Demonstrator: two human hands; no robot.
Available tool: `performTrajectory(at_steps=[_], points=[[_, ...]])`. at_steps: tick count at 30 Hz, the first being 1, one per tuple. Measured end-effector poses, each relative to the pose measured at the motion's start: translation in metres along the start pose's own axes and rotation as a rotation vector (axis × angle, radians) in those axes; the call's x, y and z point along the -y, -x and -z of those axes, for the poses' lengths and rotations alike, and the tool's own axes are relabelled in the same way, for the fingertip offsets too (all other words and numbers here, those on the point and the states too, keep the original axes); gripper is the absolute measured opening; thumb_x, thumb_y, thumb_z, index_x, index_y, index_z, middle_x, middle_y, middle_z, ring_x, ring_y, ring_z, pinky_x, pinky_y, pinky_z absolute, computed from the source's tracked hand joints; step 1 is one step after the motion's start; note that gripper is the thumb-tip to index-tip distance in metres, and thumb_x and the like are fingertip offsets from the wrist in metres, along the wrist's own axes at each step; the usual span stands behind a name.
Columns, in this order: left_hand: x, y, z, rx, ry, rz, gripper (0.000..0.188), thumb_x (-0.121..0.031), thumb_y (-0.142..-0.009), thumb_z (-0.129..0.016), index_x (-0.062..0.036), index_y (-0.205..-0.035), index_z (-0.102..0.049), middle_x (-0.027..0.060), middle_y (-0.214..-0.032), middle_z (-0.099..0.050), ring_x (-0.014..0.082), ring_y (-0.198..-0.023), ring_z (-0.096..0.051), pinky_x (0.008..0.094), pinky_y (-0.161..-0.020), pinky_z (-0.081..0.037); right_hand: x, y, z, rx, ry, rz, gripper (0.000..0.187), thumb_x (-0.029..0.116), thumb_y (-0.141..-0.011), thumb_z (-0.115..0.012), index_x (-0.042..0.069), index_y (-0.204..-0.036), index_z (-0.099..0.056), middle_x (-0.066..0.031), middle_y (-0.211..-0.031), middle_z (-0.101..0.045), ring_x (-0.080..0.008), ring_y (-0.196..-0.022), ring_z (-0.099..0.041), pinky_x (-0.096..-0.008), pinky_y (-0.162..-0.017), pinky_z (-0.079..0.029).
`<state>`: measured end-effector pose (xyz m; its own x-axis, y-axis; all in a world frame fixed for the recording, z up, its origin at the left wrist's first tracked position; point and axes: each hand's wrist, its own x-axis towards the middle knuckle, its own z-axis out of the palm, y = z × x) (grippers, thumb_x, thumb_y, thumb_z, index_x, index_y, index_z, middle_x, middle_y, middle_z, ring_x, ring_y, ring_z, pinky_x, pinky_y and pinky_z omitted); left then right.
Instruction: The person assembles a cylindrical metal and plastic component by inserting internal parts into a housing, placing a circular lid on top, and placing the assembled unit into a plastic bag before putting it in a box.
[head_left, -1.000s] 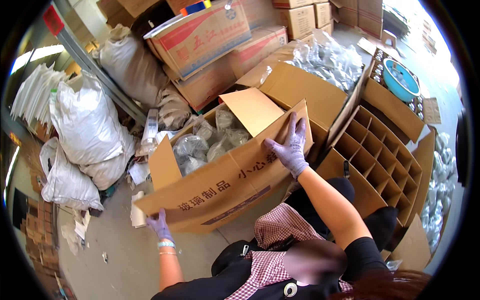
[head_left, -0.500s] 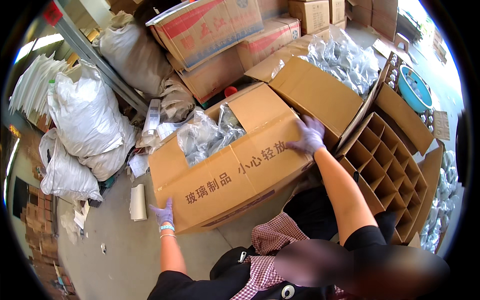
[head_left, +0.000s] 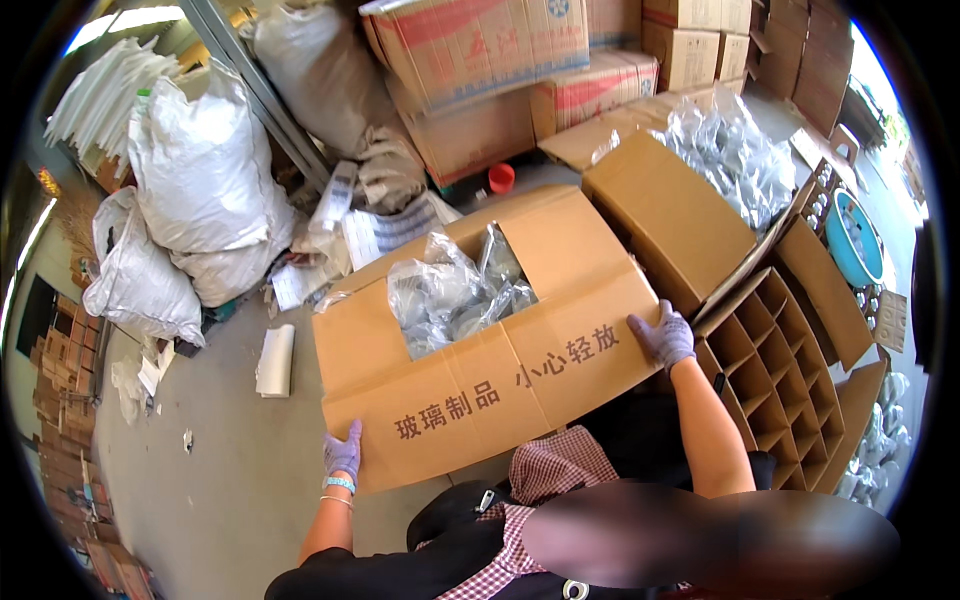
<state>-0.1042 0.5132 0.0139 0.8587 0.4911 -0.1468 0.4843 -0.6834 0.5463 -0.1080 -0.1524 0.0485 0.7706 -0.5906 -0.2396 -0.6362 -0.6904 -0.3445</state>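
In front of me is a large cardboard box [head_left: 478, 395] with dark lettering on its near flap. Its end flaps are folded in, and through the middle opening show items in clear plastic wrap [head_left: 455, 290]. My left hand [head_left: 342, 452], in a purple glove, grips the box's near left corner, thumb up along its edge. At the right end my right hand [head_left: 668, 335], gloved too, holds the near right corner with the thumb over the top. The fingers beneath the box's edges are partly hidden.
To the right stand a box with cardboard dividers [head_left: 775, 360] and an open box of wrapped pieces [head_left: 730, 155]. A blue basin [head_left: 855, 238] lies beyond. White sacks [head_left: 205, 185] and a paper roll [head_left: 275, 360] are at the left. Stacked cartons [head_left: 480, 55] rise behind, near a red cup [head_left: 501, 178].
My right hand has slid from the box's top toward me to its near right corner. The box sits more level and further right in view. My left hand keeps its corner.
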Motion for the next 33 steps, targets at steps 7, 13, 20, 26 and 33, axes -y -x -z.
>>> performTrajectory(at_steps=[7, 13, 20, 26, 33], points=[[-0.030, -0.135, 0.000, -0.052, 0.562, -0.150, 0.075, -0.051, -0.107, -0.049, 0.0022, -0.157, -0.033, 0.0210, -0.161, -0.040, 0.0345, -0.148, -0.041, 0.0416, -0.123, -0.031, -0.011, 0.007, -0.019, -0.223, -0.065, 0.071, 0.096, 0.072, -0.084, -0.066, 0.005, -0.150, -0.048, -0.0253, -0.129, -0.065, -0.0406, -0.118, -0.065, -0.0486, -0.100, -0.052], [-0.111, -0.330, -0.007, 0.165, 0.330, 0.096, 0.072, -0.061, -0.107, -0.031, -0.0142, -0.163, -0.030, 0.0058, -0.166, -0.031, 0.0266, -0.151, -0.033, 0.0473, -0.125, -0.023, 0.008, 0.010, -0.014, -0.277, -0.051, 0.097, 0.091, 0.068, -0.083, -0.067, 0.006, -0.148, -0.051, -0.0227, -0.128, -0.066, -0.0379, -0.119, -0.064, -0.0464, -0.101, -0.052], [-0.098, -0.375, -0.025, 0.248, -1.330, -0.484, 0.077, -0.064, -0.103, -0.037, -0.0034, -0.151, -0.040, 0.0135, -0.150, -0.044, 0.0307, -0.136, -0.043, 0.0451, -0.116, -0.033, 0.011, 0.015, -0.001, -0.229, -0.077, 0.041, 0.089, 0.067, -0.083, -0.067, 0.006, -0.146, -0.053, -0.0210, -0.133, -0.063, -0.0380, -0.122, -0.062, -0.0451, -0.103, -0.051], [-0.073, -0.321, 0.013, 0.747, -0.086, -0.614, 0.050, -0.046, -0.106, -0.048, -0.0007, -0.122, -0.062, 0.0112, -0.105, -0.068, 0.0265, -0.095, -0.063, 0.0425, -0.092, -0.052, 0.006, 0.013, -0.010, -0.239, -0.073, 0.065, 0.088, 0.067, -0.083, -0.067, 0.006, -0.146, -0.053, -0.0212, -0.134, -0.063, -0.0380, -0.124, -0.062, -0.0454, -0.105, -0.050], [-0.182, -0.110, -0.056, 0.539, -0.627, -1.444, 0.102, -0.082, -0.089, -0.048, -0.0094, -0.158, -0.036, 0.0240, -0.162, -0.032, 0.0455, -0.147, -0.027, 0.0617, -0.120, -0.018, 0.011, 0.006, -0.014, -0.223, -0.064, 0.036, 0.087, 0.067, -0.084, -0.066, 0.007, -0.145, -0.054, -0.0206, -0.133, -0.064, -0.0370, -0.124, -0.062, -0.0446, -0.105, -0.050]])
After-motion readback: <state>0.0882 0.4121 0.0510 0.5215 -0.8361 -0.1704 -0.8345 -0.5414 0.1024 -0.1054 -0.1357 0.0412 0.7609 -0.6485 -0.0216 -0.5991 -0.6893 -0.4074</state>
